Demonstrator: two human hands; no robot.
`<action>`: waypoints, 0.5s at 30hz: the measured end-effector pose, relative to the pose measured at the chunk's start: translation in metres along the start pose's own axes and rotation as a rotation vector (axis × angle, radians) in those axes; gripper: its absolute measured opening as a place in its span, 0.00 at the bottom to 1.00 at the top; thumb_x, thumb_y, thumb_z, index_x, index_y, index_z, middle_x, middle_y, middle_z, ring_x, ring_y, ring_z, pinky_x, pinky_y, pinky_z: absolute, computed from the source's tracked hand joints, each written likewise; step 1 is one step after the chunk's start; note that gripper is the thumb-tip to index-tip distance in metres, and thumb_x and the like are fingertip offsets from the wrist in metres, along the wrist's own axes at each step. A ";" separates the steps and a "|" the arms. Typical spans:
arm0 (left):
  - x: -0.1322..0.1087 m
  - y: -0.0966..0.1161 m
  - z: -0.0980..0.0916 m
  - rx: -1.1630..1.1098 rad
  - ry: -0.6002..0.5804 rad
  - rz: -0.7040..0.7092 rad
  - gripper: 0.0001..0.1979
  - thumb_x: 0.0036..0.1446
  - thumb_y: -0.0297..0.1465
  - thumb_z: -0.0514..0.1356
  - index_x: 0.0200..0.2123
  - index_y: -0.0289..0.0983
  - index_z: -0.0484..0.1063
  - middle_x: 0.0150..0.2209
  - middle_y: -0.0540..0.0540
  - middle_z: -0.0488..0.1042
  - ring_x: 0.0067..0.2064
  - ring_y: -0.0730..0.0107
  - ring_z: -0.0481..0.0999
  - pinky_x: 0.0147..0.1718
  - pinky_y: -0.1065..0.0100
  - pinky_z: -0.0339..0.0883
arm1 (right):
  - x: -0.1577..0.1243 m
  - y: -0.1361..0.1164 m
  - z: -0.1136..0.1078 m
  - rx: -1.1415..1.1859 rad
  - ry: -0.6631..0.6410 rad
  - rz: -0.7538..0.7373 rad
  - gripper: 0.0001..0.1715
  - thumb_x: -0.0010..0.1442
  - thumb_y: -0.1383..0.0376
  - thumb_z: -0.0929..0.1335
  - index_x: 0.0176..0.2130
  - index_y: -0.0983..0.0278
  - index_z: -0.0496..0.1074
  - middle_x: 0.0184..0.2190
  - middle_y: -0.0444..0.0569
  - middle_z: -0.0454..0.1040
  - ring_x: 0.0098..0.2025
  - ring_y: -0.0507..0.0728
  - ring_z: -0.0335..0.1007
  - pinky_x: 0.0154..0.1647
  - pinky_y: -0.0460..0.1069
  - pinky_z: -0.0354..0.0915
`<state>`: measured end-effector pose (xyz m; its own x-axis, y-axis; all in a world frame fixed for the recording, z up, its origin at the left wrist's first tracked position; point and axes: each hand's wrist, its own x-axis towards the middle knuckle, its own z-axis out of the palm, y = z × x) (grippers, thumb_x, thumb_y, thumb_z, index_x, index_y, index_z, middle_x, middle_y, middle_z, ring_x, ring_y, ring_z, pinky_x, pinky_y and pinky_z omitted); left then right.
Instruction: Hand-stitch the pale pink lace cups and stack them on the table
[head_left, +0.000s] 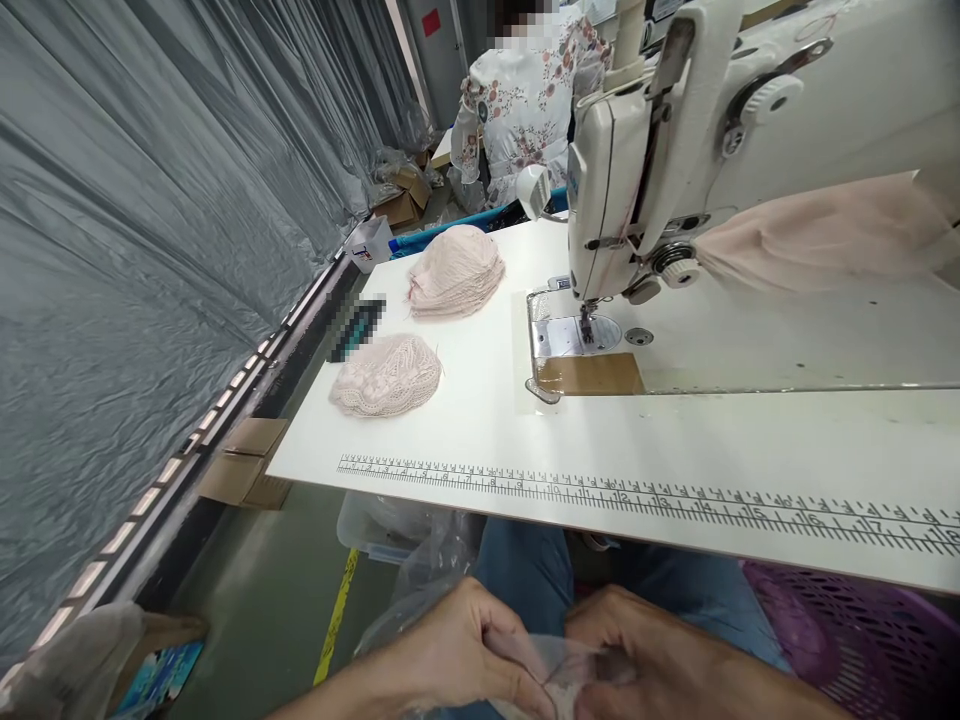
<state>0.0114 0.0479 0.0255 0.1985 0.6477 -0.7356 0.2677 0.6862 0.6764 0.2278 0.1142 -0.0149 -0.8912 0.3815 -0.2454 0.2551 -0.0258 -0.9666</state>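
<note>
Below the table's front edge, over the lap, my left hand [487, 650] has its fingers closed on a sheer pale piece of material [551, 655]. My right hand [622, 640] grips the same piece from the other side, its fingers bent around it. Whether this is thin fabric or plastic film I cannot tell. On the table lie a stack of pale pink cup-shaped fabric pieces [457, 270] and, closer to me, a lace cup piece [388, 375]. A white sewing machine [615, 190] stands to the right, its presser foot [587, 325] over the metal plate.
A printed ruler [645, 495] runs along the front of the white table [480, 420]. Pink fabric [832, 230] lies under the machine arm. A purple basket [885, 640] is at lower right, a clear plastic bin [382, 525] under the table. Another person [525, 100] sits beyond.
</note>
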 end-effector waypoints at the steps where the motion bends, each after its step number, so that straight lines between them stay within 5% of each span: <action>1: 0.000 0.000 0.000 0.023 0.024 0.012 0.21 0.27 0.41 0.77 0.26 0.34 0.83 0.21 0.49 0.77 0.23 0.78 0.68 0.25 0.77 0.62 | 0.002 0.003 0.001 0.008 0.003 0.023 0.05 0.48 0.64 0.72 0.24 0.63 0.73 0.24 0.40 0.65 0.29 0.54 0.61 0.29 0.46 0.56; 9: -0.002 0.000 -0.002 -0.021 -0.085 -0.041 0.27 0.25 0.45 0.77 0.31 0.35 0.83 0.23 0.49 0.76 0.24 0.78 0.66 0.25 0.76 0.59 | 0.001 0.002 -0.012 0.070 -0.131 0.004 0.06 0.49 0.66 0.68 0.24 0.65 0.74 0.22 0.40 0.64 0.26 0.51 0.60 0.26 0.44 0.54; 15: -0.003 0.000 -0.001 -0.017 -0.057 -0.079 0.28 0.24 0.46 0.77 0.30 0.35 0.83 0.27 0.46 0.79 0.28 0.70 0.74 0.30 0.72 0.66 | 0.001 -0.005 0.001 0.037 -0.018 0.106 0.10 0.44 0.62 0.73 0.30 0.63 0.77 0.27 0.42 0.69 0.30 0.54 0.63 0.30 0.46 0.57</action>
<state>0.0104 0.0467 0.0276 0.2312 0.5716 -0.7873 0.2687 0.7402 0.6163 0.2254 0.1134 -0.0104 -0.8664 0.3584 -0.3478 0.3351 -0.0992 -0.9369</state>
